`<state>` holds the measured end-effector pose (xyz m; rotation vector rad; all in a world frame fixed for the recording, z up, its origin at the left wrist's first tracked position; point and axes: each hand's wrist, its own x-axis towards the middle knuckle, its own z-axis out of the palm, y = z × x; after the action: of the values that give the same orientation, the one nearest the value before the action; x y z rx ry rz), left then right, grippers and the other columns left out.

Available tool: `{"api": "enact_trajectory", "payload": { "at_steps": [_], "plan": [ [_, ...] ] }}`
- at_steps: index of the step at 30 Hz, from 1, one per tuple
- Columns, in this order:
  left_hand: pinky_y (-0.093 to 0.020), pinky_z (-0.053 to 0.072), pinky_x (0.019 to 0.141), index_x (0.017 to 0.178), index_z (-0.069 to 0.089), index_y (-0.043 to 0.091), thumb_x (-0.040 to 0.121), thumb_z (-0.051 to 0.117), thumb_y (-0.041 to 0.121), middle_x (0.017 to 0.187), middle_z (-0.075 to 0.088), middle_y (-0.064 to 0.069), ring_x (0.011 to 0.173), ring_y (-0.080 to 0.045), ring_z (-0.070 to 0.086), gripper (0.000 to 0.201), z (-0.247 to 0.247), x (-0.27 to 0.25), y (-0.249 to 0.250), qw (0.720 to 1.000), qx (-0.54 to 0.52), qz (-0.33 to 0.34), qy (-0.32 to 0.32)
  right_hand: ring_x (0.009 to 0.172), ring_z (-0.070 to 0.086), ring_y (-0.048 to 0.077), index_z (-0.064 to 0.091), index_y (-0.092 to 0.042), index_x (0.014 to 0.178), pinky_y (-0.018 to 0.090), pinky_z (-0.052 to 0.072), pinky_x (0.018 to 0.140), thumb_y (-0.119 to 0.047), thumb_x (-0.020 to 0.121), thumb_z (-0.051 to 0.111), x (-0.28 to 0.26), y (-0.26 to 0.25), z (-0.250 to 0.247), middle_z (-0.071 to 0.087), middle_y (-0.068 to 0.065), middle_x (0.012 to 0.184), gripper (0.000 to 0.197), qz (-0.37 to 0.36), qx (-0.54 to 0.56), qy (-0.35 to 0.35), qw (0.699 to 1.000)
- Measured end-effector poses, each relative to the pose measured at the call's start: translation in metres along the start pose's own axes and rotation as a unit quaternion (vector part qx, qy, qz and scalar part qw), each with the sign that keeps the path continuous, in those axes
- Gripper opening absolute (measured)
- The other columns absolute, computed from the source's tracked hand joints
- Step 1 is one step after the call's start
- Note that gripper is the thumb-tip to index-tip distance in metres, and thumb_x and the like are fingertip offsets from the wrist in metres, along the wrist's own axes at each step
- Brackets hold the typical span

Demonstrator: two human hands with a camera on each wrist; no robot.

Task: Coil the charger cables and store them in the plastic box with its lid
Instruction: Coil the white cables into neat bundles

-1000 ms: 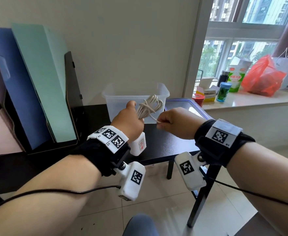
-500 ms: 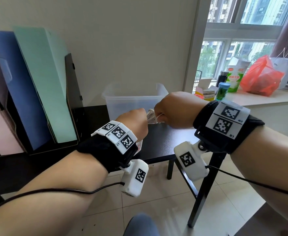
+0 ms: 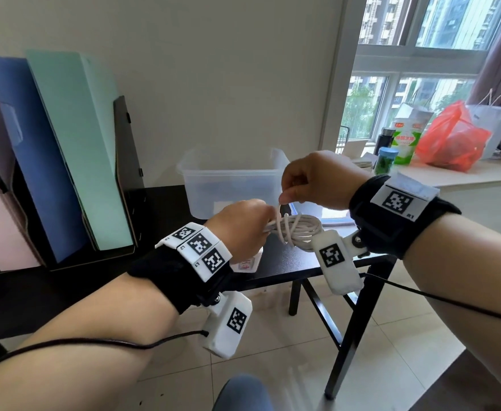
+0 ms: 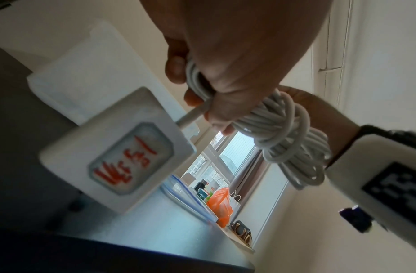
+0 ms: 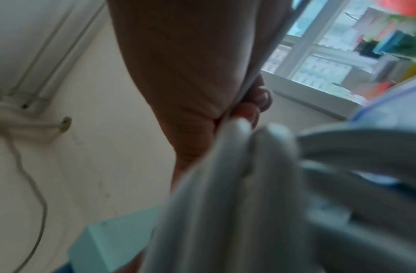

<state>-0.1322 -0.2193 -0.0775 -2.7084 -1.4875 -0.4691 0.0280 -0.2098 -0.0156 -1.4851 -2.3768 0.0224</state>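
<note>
Black table (image 3: 166, 200) surface is seen running from the file holders (image 3: 74, 155) standing along its left side to its right edge, where the clear plastic box (image 3: 231, 185) is set near the back against the wall. Just right of the box, at the table's right edge, the blue-rimmed lid (image 3: 332, 216) is laid flat, partly hidden behind the right hand. Open air is left in front of the box, above the table's front right part, and both hands are held there, close together and clear of the surface.

A bundle of coiled white cable (image 3: 298, 229) is gripped by the left hand (image 3: 243, 229), whose fingers are curled around one end of the loops; in the left wrist view the white charger brick (image 4: 118, 149) is seen hanging below this hand on its short lead, a red-lettered label on its face. The free strand is pinched between thumb and fingertips of the right hand (image 3: 314, 180), held just above the bundle, and several turns of it are seen wrapped crosswise around the bundle's middle. The right wrist view is blurred, and only cable loops pressed close to the lens can be made out.

The bundle's long axis is laid roughly level, left to right, along the table's front edge, with its looped end pointed toward the right wrist.
</note>
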Motion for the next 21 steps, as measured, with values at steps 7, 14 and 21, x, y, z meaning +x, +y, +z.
{"api": "enact_trajectory", "payload": {
  "at_steps": [7,14,21],
  "plan": [
    [-0.014,0.039,0.069,0.112,0.058,0.023,0.089,0.052,0.022,0.090,0.062,0.003,0.083,-0.017,0.057,0.024,-0.005,-0.001,-0.003,0.973,-0.205,-0.027,0.100,0.068,0.049,0.009,0.065,-0.007,0.071,0.023,0.041,0.063,-0.008,0.078,0.066,-0.006,0.013,0.018,0.059,0.000,0.067,0.007,0.029,0.119,0.018,0.992],
    [-0.029,0.050,0.065,0.122,0.038,0.025,0.085,0.059,0.021,0.081,0.062,0.001,0.066,-0.014,0.058,0.043,-0.002,0.002,0.001,0.909,-0.367,-0.135,0.148,0.043,0.048,0.002,0.053,-0.023,0.055,0.012,0.037,0.050,-0.023,0.086,0.057,-0.008,0.000,0.028,0.054,-0.006,0.052,0.031,0.057,0.131,0.010,0.990],
    [-0.027,0.042,0.056,0.112,0.046,0.012,0.084,0.053,0.023,0.088,0.059,-0.001,0.072,-0.014,0.056,0.031,-0.001,0.012,-0.012,0.926,-0.288,-0.215,0.116,0.073,0.045,0.022,0.056,-0.006,0.102,0.027,0.034,0.066,-0.015,0.094,0.038,-0.021,-0.026,0.032,0.054,0.006,0.086,0.022,-0.026,-0.167,-0.076,0.983]
  ]
}}
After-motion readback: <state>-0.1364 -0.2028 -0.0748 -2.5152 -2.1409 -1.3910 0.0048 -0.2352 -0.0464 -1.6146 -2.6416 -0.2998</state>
